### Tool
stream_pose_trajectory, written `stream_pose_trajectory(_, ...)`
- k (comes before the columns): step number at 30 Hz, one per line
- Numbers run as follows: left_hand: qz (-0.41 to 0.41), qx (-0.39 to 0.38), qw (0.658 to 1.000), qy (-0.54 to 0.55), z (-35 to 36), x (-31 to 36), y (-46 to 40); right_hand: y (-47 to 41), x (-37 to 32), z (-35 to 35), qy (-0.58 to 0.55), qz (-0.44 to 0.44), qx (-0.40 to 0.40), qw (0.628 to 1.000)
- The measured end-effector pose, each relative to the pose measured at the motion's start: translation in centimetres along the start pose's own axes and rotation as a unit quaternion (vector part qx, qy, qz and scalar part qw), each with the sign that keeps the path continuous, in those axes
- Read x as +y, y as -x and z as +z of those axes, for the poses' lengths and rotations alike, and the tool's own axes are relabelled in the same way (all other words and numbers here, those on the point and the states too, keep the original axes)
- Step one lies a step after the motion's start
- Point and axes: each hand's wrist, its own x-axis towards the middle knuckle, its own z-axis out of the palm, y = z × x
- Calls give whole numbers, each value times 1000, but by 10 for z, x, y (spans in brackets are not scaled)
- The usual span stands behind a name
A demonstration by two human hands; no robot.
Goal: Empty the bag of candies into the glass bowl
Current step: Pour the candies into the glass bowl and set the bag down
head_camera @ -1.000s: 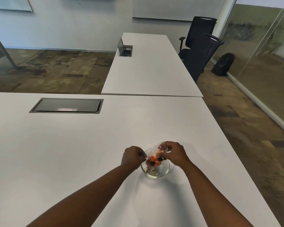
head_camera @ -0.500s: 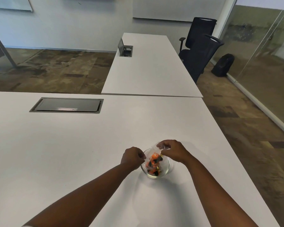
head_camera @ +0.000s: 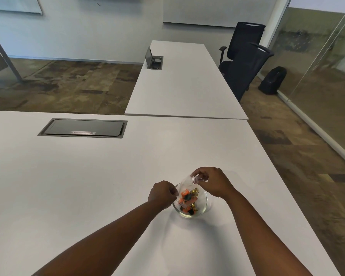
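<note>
While both hands' fingers pinch the clear bag [head_camera: 187, 181], candies [head_camera: 187, 199] blur together – bowl [head_camera: 204, 205] partly hidden.

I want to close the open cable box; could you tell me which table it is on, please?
The far table: its cable box has the lid raised. The box on the near table lies shut, flush.

- Both forearms run off the bottom edge; nothing above the elbows shows.
- The left hand [head_camera: 162, 194] covers the near-left rim of the glass bowl [head_camera: 202, 207].
- The clear bag [head_camera: 185, 183] is hard to trace; its edges blend into the tabletop [head_camera: 88, 186].
- The candies [head_camera: 188, 200] are too small to count.
</note>
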Motion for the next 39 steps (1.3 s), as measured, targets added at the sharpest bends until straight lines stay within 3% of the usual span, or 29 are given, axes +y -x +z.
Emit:
stream_pose_trajectory(16, -2, 11, 1000, 11, -6, 1, 1, -1, -7, -3, -22, -50, 24, 998)
stream_pose_trajectory(21, 74, 26, 991, 106, -8, 0, 2, -3, -10, -6, -66, -61, 25, 996)
stream_pose_trajectory(25, 83, 42, 983, 160, -17, -2, -1, -10, -11, -12, -123, -30, 57, 990)
stream_pose_trajectory(32, 9, 6, 957, 289, -38, -25, 9, -15, -14, -11, -193, 2, 121, 974)
stream_pose_trajectory(39, -125, 44, 917, 376, -42, -67, 24, -7, 12, 15, -6, 142, 104, 984)
